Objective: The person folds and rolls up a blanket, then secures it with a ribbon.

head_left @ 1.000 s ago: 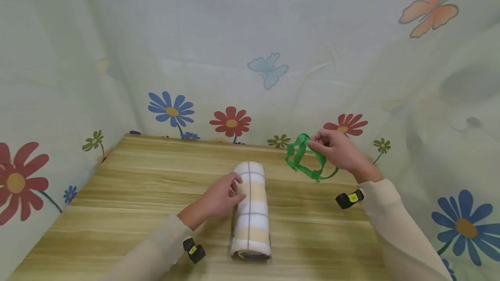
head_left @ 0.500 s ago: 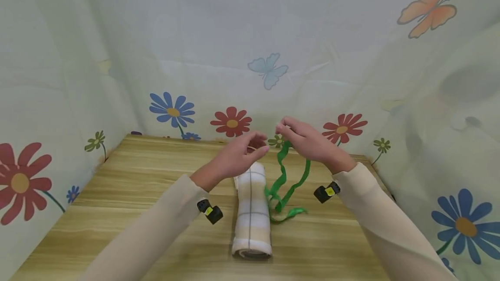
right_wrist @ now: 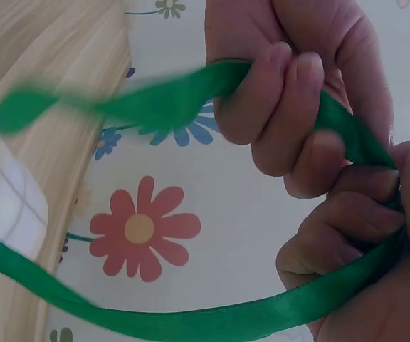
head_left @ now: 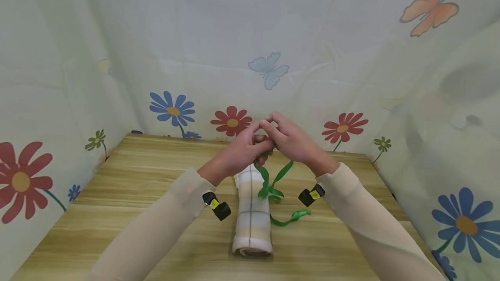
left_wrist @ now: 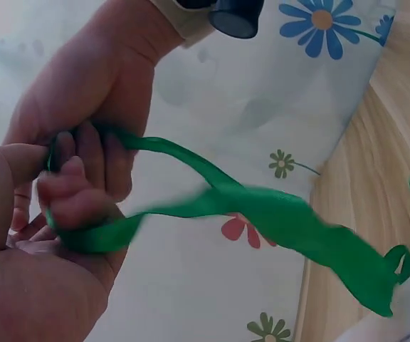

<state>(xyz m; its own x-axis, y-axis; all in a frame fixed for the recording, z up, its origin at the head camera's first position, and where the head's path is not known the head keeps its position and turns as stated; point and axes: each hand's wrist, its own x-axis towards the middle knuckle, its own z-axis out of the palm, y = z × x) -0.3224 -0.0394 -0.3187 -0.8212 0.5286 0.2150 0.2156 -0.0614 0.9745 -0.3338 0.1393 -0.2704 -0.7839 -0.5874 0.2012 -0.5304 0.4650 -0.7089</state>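
Observation:
A green ribbon hangs from both hands, its lower lengths trailing onto a rolled towel and the table. My left hand has its fingers curled round the ribbon. My right hand grips it too, and the fingertips of both hands meet above the towel's far end. In the left wrist view the ribbon stretches from the fingers in two strands. In the right wrist view the ribbon loops out from between the two hands. The white towel, with beige bands and grey lines, lies lengthwise below them.
The wood-grain table stretches out under the towel. A white curtain with printed flowers and butterflies surrounds it at the back and both sides. A loose ribbon end lies on the table right of the towel.
The left hand has left the towel's side and risen to meet the right hand. The right hand has moved left with the ribbon, and the left fingers have taken hold of it.

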